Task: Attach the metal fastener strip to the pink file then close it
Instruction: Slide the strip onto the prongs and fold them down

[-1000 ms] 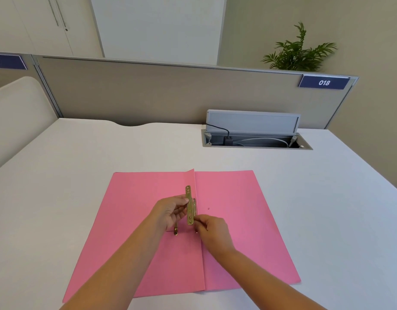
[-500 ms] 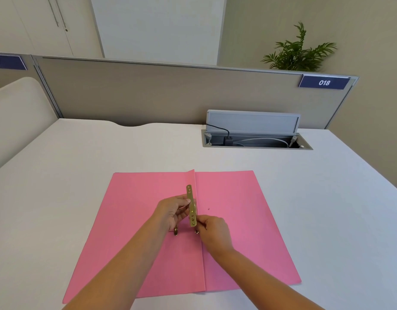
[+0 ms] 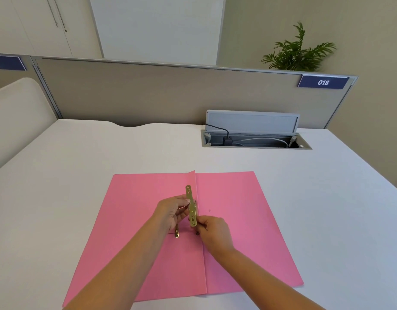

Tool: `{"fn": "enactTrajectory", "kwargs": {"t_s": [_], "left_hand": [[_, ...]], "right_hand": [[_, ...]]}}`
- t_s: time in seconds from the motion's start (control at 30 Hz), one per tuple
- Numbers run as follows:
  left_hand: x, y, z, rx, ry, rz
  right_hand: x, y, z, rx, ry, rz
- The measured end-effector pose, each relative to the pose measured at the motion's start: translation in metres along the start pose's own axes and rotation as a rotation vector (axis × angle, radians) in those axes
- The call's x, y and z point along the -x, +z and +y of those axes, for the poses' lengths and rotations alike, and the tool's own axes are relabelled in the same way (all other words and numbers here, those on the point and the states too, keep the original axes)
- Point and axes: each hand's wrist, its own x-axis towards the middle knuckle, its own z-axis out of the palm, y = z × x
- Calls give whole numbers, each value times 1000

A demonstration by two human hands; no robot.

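Note:
The pink file (image 3: 238,220) lies open and flat on the white desk, its centre fold running away from me. A brass metal fastener strip (image 3: 190,203) stands nearly upright along the fold, just left of it. My left hand (image 3: 170,212) pinches the strip's middle from the left. My right hand (image 3: 213,231) pinches its lower end from the right. A second brass piece (image 3: 176,232) pokes out below my left hand, lying on the left flap. A small punched hole (image 3: 209,210) shows on the right flap.
An open grey cable box (image 3: 251,135) with cords is sunk into the white desk (image 3: 81,164) at the back right. A beige partition (image 3: 148,95) with a "018" label closes the far edge. A cream chair back (image 3: 16,113) stands at the left.
Almost nothing has moved. The strip has shifted very slightly between my fingers; both hands keep their grip at the fold.

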Motion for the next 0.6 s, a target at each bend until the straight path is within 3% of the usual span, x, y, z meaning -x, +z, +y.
{"fn": "enactTrajectory", "kwargs": {"t_s": [0.6], "left_hand": [[-5, 1, -9, -60, 7, 7]], "right_hand": [[1, -2, 4, -140, 21, -9]]}}
